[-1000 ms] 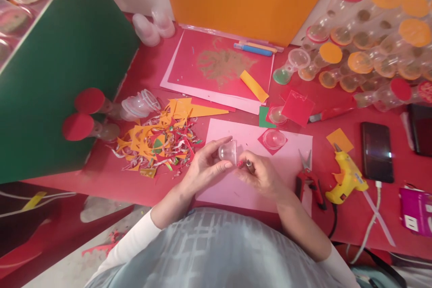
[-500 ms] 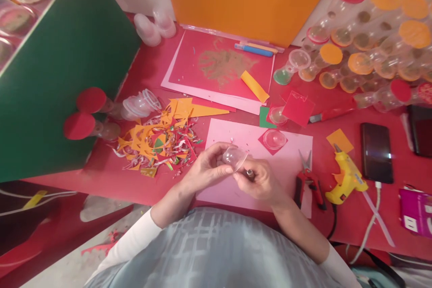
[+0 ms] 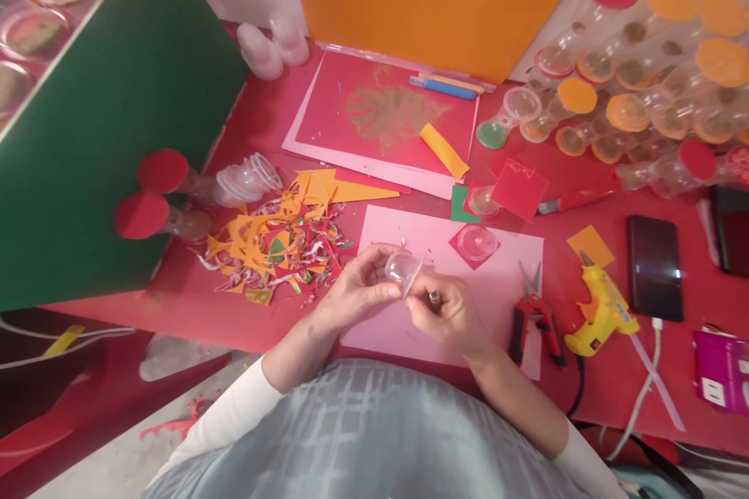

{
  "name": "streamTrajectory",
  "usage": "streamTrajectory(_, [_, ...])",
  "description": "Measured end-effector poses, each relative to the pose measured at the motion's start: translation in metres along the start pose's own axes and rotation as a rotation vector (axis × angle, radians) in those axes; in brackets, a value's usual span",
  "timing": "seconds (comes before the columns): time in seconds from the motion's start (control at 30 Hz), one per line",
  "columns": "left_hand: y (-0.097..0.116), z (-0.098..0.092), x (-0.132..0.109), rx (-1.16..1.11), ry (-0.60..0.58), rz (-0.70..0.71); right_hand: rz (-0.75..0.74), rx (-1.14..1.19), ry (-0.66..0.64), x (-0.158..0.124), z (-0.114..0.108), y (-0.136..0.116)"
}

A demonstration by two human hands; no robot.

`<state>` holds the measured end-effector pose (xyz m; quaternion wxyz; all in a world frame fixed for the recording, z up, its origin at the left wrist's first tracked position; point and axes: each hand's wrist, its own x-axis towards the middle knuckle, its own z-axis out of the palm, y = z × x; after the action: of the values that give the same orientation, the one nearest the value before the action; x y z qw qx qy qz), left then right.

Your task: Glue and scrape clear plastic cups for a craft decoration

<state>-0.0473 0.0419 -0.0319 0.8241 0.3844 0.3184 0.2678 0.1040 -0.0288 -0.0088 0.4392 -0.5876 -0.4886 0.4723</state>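
My left hand (image 3: 363, 286) is closed around a small clear plastic cup (image 3: 402, 271), tilted with its rim toward the right. A slim tool with a round metal end (image 3: 434, 299) sits in the fist of my right hand (image 3: 445, 310); its working tip is hidden. That hand's fingertips touch the cup's rim. Both hands are over a pink sheet (image 3: 380, 226). On the sheet's far part, a clear cup (image 3: 477, 242) stands on a red paper square. Red-handled snips (image 3: 532, 320) lie open to the right of my right hand.
Paper scraps (image 3: 257, 238) are heaped at left. A yellow glue gun (image 3: 602, 312), a phone (image 3: 655, 265) and cables lie at right. Clear cups with coloured discs (image 3: 576, 96) crowd the back right. A green board (image 3: 134, 117) stands left, an orange board (image 3: 433, 0) behind.
The cup has turned slightly in my left hand, and my right hand has shifted a little along its rim. The whole view has moved slightly.
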Motion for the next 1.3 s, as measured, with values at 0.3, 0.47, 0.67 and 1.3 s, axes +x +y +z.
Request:
streamTrajectory(0.3, [0.000, 0.001, 0.002, -0.051, 0.075, 0.031, 0.023, -0.015, 0.098, 0.001, -0.004, -0.003])
streamTrajectory(0.47, [0.007, 0.003, 0.001, -0.003, 0.124, 0.009, -0.212, -0.134, 0.172, 0.001, -0.002, 0.004])
streamTrajectory(0.67, [0.004, 0.002, 0.002, -0.028, 0.093, 0.009, -0.334, -0.174, 0.136, 0.001, -0.006, 0.005])
streamTrajectory(1.3, [-0.001, 0.001, 0.005, -0.128, 0.033, 0.023, 0.010, 0.133, 0.114, 0.001, -0.002, 0.006])
